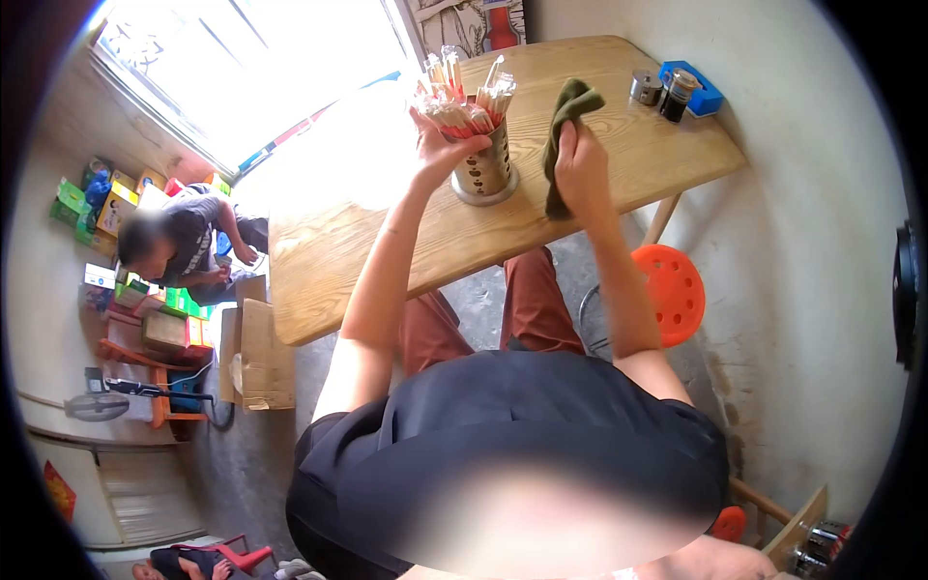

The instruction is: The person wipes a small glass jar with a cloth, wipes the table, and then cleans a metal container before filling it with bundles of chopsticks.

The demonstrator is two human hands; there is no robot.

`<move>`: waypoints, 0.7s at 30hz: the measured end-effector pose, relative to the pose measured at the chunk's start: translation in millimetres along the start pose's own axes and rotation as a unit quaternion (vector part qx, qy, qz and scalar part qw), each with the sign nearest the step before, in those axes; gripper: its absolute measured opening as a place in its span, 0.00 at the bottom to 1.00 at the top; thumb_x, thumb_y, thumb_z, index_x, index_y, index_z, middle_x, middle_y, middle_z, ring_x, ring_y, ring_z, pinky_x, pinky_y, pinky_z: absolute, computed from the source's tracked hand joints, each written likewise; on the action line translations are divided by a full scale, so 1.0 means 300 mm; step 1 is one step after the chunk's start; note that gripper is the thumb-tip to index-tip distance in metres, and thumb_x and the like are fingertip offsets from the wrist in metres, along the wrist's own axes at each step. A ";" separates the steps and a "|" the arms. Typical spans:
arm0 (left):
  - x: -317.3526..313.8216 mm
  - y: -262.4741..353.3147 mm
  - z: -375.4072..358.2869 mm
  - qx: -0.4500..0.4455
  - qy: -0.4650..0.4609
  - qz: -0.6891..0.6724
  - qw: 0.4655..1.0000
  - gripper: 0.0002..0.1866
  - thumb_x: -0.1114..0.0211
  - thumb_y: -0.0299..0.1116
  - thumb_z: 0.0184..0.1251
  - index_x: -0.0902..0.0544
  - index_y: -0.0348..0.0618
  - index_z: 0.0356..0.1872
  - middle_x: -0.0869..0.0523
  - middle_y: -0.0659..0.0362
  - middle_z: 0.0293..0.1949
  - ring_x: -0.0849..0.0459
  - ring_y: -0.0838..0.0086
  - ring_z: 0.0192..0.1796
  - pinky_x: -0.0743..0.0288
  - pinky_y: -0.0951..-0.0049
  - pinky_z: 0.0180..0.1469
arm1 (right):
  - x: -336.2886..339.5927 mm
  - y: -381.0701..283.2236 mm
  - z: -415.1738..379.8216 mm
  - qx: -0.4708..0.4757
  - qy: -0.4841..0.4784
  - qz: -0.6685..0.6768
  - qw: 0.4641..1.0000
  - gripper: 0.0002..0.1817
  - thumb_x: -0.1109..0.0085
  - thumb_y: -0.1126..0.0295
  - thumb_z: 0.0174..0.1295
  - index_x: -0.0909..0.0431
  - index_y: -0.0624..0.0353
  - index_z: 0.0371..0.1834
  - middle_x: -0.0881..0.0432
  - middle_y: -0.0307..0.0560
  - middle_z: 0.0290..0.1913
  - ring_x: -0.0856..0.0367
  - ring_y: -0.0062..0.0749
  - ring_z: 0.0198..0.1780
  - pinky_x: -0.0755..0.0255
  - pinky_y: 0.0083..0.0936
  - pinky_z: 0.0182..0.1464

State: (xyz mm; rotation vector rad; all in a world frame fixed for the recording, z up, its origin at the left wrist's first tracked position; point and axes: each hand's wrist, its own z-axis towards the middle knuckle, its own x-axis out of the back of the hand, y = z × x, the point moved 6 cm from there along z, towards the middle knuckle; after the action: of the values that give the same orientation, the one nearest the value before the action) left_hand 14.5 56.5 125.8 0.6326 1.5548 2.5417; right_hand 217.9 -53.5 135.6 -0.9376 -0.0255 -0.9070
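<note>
On the wooden table (338,280) stands a metal utensil holder (486,172) with round holes in its side. Wrapped chopsticks (462,108) fill it, their plastic ends sticking up. My left hand (443,153) is wrapped round the holder's upper left side, thumb across the front by the rim; some fingers are hidden behind. To the right, my right hand (583,172) grips a folded olive-green cloth (572,100), which hangs down beside the palm just above the tabletop.
At the table's far right corner are a metal tin (645,89), a dark-lidded jar (679,95) and a blue box (701,87). An orange stool (669,295) stands below the right edge. At left, a person (188,242) sits near stacked boxes and a cardboard box (261,353).
</note>
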 end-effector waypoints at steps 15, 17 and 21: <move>-0.051 0.077 -0.070 -0.149 0.259 -0.085 0.951 0.33 0.18 0.35 0.39 0.24 0.39 0.49 0.16 0.59 0.42 0.18 0.76 0.44 0.23 0.76 0.49 | -0.623 0.208 -0.067 -0.250 -0.100 0.466 0.843 0.30 0.59 0.51 0.72 0.41 0.64 0.67 0.32 0.49 0.60 0.30 0.33 0.58 0.33 0.27 0.60; -0.060 0.037 -0.028 -0.062 0.195 -0.171 0.964 0.31 0.19 0.33 0.39 0.25 0.38 0.47 0.18 0.59 0.41 0.20 0.76 0.43 0.23 0.73 0.47 | -0.475 0.124 -0.177 -0.135 -0.025 0.346 0.928 0.27 0.63 0.57 0.74 0.41 0.68 0.66 0.31 0.56 0.59 0.33 0.37 0.62 0.36 0.29 0.63; -0.059 0.144 -0.102 -0.231 0.299 -0.029 0.925 0.30 0.19 0.36 0.35 0.25 0.38 0.41 0.24 0.58 0.33 0.24 0.74 0.36 0.26 0.70 0.40 | -0.370 -0.004 -0.089 -0.192 0.021 0.517 0.834 0.29 0.65 0.52 0.74 0.41 0.66 0.66 0.33 0.52 0.60 0.32 0.40 0.61 0.40 0.31 0.66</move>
State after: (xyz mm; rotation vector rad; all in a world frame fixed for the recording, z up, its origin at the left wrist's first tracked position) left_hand 24.2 5.5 146.3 -0.2669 0.9623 3.0544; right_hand 136.4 0.9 76.8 -1.1032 0.6737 0.1020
